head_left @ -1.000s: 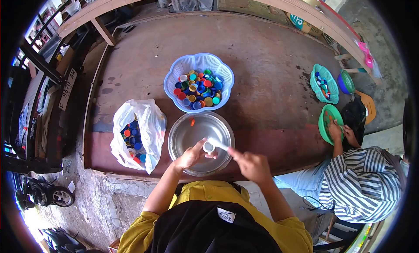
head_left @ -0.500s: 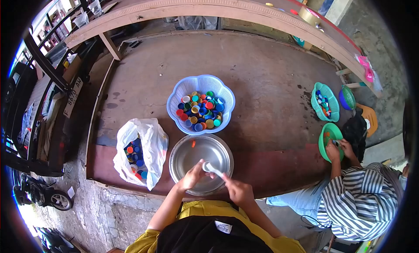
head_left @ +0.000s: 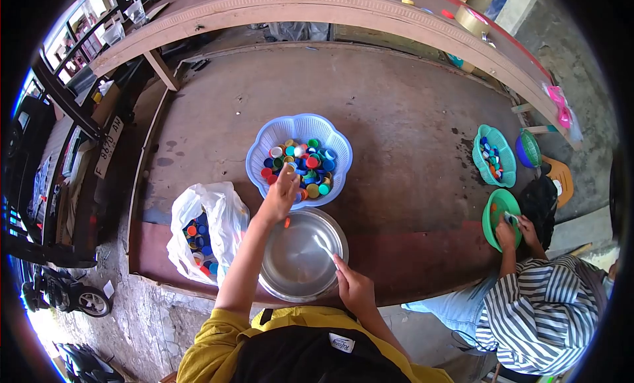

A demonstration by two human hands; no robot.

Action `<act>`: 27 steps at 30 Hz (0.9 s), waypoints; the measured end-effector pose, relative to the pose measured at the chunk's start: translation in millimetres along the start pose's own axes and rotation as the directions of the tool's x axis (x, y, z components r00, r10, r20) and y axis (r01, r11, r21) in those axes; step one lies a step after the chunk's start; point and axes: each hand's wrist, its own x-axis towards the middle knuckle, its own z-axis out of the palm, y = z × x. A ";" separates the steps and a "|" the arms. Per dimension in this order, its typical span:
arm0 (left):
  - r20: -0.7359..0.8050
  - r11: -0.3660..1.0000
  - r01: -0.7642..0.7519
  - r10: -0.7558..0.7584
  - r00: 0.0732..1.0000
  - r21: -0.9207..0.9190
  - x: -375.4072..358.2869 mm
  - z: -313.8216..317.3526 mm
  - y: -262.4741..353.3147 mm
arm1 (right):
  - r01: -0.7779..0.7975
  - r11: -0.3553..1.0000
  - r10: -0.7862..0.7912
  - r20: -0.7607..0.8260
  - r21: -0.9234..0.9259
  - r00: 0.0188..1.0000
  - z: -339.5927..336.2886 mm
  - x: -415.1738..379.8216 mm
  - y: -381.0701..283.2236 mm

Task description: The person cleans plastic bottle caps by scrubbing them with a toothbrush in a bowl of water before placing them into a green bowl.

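My left hand (head_left: 282, 192) is stretched over the near rim of a light-blue scalloped plastic basket (head_left: 255, 137) holding many coloured bottle caps. Its fingers are extended and apart. A blurred white cap (head_left: 300, 150) shows just beyond the fingertips, among the others. My right hand (head_left: 356, 292) is closed around a slim, pale, knife-like tool (head_left: 327, 247), whose tip points up and left over a round steel bowl (head_left: 297, 257). A small orange piece (head_left: 287, 222) lies at the bowl's far left inside.
A white plastic bag (head_left: 228, 214) of caps stands left of the bowl. On the right, a person in a striped shirt (head_left: 535, 317) works with both hands over a green bowl (head_left: 491, 214). Beyond it sits a teal basket (head_left: 482, 161) of caps. A wooden beam (head_left: 317, 9) spans the far side.
My left hand has moved from over the steel bowl, at the tool, forward to the blue basket. A white cap now shows there. My right hand still holds the tool near the bowl.
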 end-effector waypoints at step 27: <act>-0.137 0.745 -0.196 0.360 0.923 0.637 -84.6 20.7 -56.4 | -0.089 0.996 0.089 0.000 0.008 0.996 -21.3 -12.0 4.2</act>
